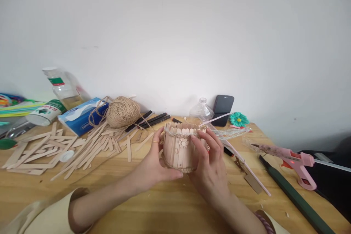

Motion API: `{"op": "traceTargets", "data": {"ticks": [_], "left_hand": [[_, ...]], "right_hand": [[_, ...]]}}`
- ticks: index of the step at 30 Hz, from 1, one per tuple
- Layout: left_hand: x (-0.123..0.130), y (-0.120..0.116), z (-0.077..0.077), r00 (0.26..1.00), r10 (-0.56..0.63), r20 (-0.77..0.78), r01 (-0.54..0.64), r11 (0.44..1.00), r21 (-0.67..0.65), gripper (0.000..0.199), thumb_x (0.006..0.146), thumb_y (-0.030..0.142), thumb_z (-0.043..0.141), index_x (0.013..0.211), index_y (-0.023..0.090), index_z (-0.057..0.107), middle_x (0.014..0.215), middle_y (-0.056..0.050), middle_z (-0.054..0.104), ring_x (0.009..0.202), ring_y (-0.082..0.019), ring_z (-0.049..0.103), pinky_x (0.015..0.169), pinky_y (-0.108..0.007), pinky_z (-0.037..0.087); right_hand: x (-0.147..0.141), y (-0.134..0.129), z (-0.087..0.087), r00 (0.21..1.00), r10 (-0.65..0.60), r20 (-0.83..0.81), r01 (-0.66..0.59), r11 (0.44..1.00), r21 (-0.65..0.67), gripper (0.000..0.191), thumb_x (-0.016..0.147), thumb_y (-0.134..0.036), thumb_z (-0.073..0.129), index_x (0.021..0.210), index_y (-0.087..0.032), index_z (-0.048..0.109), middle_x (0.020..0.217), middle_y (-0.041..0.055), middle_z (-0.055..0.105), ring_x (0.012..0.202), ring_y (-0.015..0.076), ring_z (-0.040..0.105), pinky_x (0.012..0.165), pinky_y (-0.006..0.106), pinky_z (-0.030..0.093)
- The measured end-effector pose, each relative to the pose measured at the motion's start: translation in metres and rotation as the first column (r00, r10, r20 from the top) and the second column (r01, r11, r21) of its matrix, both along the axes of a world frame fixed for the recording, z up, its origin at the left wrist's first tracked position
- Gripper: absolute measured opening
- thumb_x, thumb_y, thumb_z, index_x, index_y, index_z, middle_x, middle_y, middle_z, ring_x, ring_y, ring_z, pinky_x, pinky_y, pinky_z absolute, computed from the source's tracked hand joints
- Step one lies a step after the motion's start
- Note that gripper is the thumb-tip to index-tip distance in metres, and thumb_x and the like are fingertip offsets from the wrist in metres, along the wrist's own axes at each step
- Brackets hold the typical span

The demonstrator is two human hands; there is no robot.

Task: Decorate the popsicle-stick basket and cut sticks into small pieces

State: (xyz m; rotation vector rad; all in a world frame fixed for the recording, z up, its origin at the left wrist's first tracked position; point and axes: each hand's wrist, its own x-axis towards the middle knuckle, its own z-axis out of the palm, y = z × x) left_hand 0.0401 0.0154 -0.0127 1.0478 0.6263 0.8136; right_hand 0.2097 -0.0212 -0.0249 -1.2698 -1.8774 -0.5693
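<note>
Between my two hands is a round holder made of wooden craft sticks (pixel 178 151), with a small flower of wood pieces on its front and trim round its upper and lower edges. My left hand (pixel 157 164) grips its left side, thumb along the bottom edge. On the right side, my right hand (pixel 210 164) is closed round it, with fingertips near the upper trim. The holder's far side and inside are mostly hidden.
Loose craft sticks (pixel 93 150), a twine ball (pixel 123 111), a tissue pack (pixel 85 115) and jars (pixel 64 91) lie left. Black pens (pixel 156 120), a phone (pixel 223 109) and a teal flower (pixel 239 120) are behind. A pink glue gun (pixel 290 159) lies right.
</note>
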Motion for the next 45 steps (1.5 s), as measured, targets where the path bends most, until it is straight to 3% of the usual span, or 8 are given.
{"op": "traceTargets", "data": {"ticks": [7, 12, 19, 30, 40, 42, 43, 45], "left_hand": [[-0.001, 0.004, 0.006, 0.992, 0.106, 0.069, -0.108, 0.994, 0.024, 0.117, 0.049, 0.017, 0.085, 0.141, 0.028, 0.013, 0.143, -0.013, 0.035, 0.134, -0.032, 0.027, 0.105, -0.046, 0.032], [-0.004, 0.007, 0.009, 0.977, 0.155, 0.148, -0.151, 0.988, -0.034, 0.110, 0.047, 0.015, 0.085, 0.137, 0.030, 0.024, 0.145, -0.009, 0.034, 0.133, -0.033, 0.030, 0.105, -0.045, 0.033], [-0.007, 0.010, 0.010, 0.967, 0.166, 0.193, -0.161, 0.986, -0.042, 0.109, 0.047, 0.012, 0.083, 0.138, 0.030, 0.025, 0.139, -0.009, 0.042, 0.129, -0.032, 0.036, 0.102, -0.046, 0.036], [-0.008, 0.012, 0.009, 0.969, 0.167, 0.183, -0.164, 0.986, -0.032, 0.108, 0.046, 0.014, 0.084, 0.138, 0.030, 0.028, 0.139, -0.010, 0.041, 0.126, -0.035, 0.039, 0.100, -0.050, 0.038], [-0.015, 0.032, 0.002, 0.955, 0.279, 0.097, -0.282, 0.959, 0.016, 0.102, 0.050, 0.013, 0.081, 0.136, 0.027, 0.028, 0.143, -0.011, 0.035, 0.130, -0.033, 0.034, 0.107, -0.048, 0.030], [-0.020, 0.042, -0.005, 0.951, 0.305, 0.051, -0.308, 0.950, 0.052, 0.107, 0.047, 0.014, 0.082, 0.137, 0.026, 0.025, 0.144, -0.012, 0.033, 0.131, -0.034, 0.032, 0.107, -0.049, 0.030], [-0.022, 0.047, -0.009, 0.950, 0.310, 0.025, -0.311, 0.948, 0.062, 0.110, 0.046, 0.015, 0.083, 0.138, 0.026, 0.023, 0.144, -0.013, 0.033, 0.132, -0.034, 0.031, 0.107, -0.049, 0.030], [-0.025, 0.055, -0.018, 0.952, 0.306, -0.027, -0.302, 0.947, 0.107, 0.117, 0.044, 0.017, 0.085, 0.140, 0.027, 0.018, 0.145, -0.014, 0.031, 0.133, -0.033, 0.030, 0.108, -0.048, 0.029]], "right_hand": [[-0.005, -0.001, -0.002, 0.868, 0.030, -0.496, -0.166, 0.958, -0.233, 0.096, 0.070, -0.020, 0.070, 0.143, -0.027, 0.008, 0.147, 0.0177, 0.016, 0.130, 0.0354, 0.034, 0.094, 0.056, 0.043], [-0.010, 0.003, 0.002, 0.451, -0.026, -0.892, -0.517, 0.807, -0.286, 0.098, 0.063, -0.030, 0.077, 0.139, -0.027, 0.015, 0.142, 0.0148, 0.036, 0.123, 0.0280, 0.046, 0.099, 0.045, 0.041], [-0.011, 0.006, 0.003, 0.033, -0.328, -0.944, -0.817, 0.535, -0.215, 0.055, 0.060, -0.030, 0.081, 0.109, -0.022, 0.059, 0.117, 0.0076, 0.064, 0.112, 0.0290, 0.055, 0.094, 0.042, 0.042], [-0.013, 0.004, 0.002, 0.036, -0.393, -0.919, -0.882, 0.420, -0.214, 0.027, 0.061, -0.034, 0.082, 0.073, -0.015, 0.068, 0.066, 0.0016, 0.065, 0.059, 0.0122, 0.059, 0.057, 0.024, 0.045], [0.016, -0.002, 0.036, 0.062, -0.150, -0.987, -0.754, 0.641, -0.145, 0.035, 0.072, -0.051, 0.068, 0.060, -0.019, 0.060, 0.042, -0.0065, 0.039, 0.041, 0.0079, 0.033, 0.043, 0.022, 0.027], [0.038, 0.001, 0.047, 0.111, -0.084, -0.990, -0.615, 0.777, -0.134, 0.032, 0.074, -0.051, 0.066, 0.062, -0.021, 0.059, 0.045, -0.0059, 0.040, 0.046, 0.0100, 0.040, 0.047, 0.023, 0.034], [0.051, 0.005, 0.052, 0.268, -0.073, -0.961, -0.365, 0.915, -0.171, 0.032, 0.075, -0.051, 0.062, 0.065, -0.021, 0.059, 0.050, -0.0047, 0.044, 0.049, 0.0114, 0.044, 0.049, 0.025, 0.039], [0.078, 0.018, 0.058, 0.328, -0.095, -0.940, -0.114, 0.984, -0.139, 0.023, 0.080, -0.046, 0.057, 0.082, -0.023, 0.059, 0.069, -0.0021, 0.053, 0.066, 0.0130, 0.054, 0.061, 0.025, 0.045]]}}
